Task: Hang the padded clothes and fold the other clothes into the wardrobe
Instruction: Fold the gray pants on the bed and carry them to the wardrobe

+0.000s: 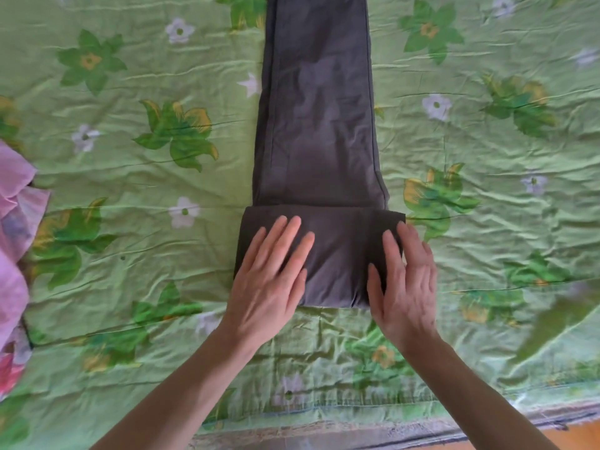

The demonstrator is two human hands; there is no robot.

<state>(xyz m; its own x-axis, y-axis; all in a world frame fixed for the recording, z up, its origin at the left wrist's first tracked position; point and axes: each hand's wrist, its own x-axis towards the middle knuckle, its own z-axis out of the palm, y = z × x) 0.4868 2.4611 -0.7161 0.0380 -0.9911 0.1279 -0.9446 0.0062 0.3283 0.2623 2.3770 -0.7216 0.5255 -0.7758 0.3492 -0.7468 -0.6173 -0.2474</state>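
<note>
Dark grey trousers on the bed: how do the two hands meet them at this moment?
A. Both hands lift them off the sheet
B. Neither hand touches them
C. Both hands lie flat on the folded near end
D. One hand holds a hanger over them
C: the left hand and the right hand rest with straight fingers on the folded near end of the dark grey trousers, which lie flat on the green floral sheet.

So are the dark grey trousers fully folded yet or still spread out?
Partly folded: the dark grey trousers have the near end turned over once under the left hand and right hand; the rest lies flat.
</note>
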